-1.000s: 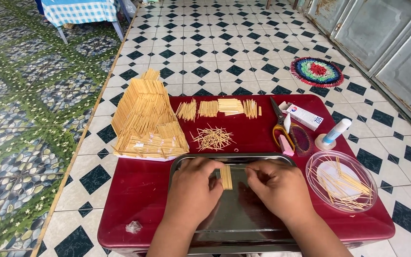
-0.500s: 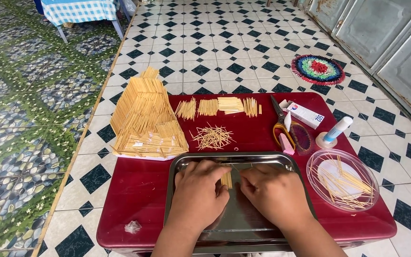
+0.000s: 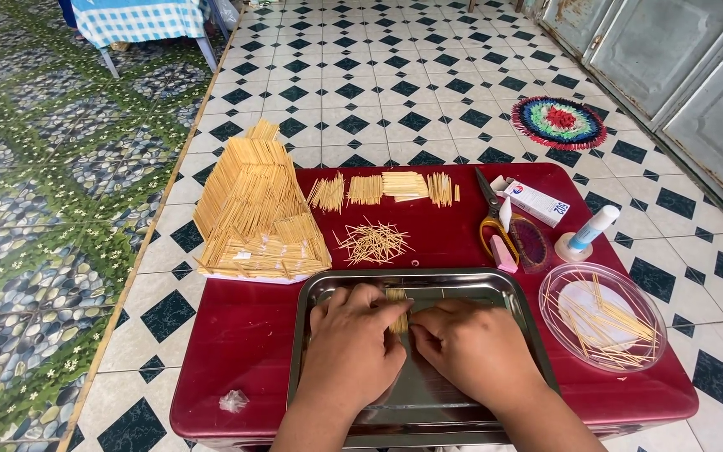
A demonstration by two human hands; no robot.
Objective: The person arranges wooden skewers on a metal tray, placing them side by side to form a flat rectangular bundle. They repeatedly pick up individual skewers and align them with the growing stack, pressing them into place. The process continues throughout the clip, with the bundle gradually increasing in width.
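In the head view, a small flat panel of toothpicks (image 3: 397, 308) lay in the steel tray (image 3: 504, 301), near the tray's far edge and about midway along it. It sat squarely between the two hands, its near end hidden under the fingertips. The left hand (image 3: 351, 339) lay palm down on the tray with its fingers pressed against the panel's left side; the right hand (image 3: 470, 347) lay likewise, its fingertips pressed to the right side. Whether either hand actually pinched the sticks could not be told, since the fingers covered the contact.

Against the frame of a second earlier, both hands had closed in on the panel and covered more of it, so that only its far end showed; the tray also sat a little nearer the table's front edge.

The panel looked pale yellow, made of thin sticks laid side by side, running away from the person.

The tray stood at the front edge of the red table (image 3: 236, 326). At the far left corner rose a toothpick house model (image 3: 257, 213) with a sloped roof. Along the far edge lay a row of toothpick bundles (image 3: 387, 188), and a loose heap of toothpicks (image 3: 372, 242) sat just beyond the tray. Toward the right edge were yellow-handled scissors (image 3: 495, 222), a small white box (image 3: 535, 201), a glue bottle (image 3: 587, 233) and a clear round dish (image 3: 602, 316) holding more sticks.
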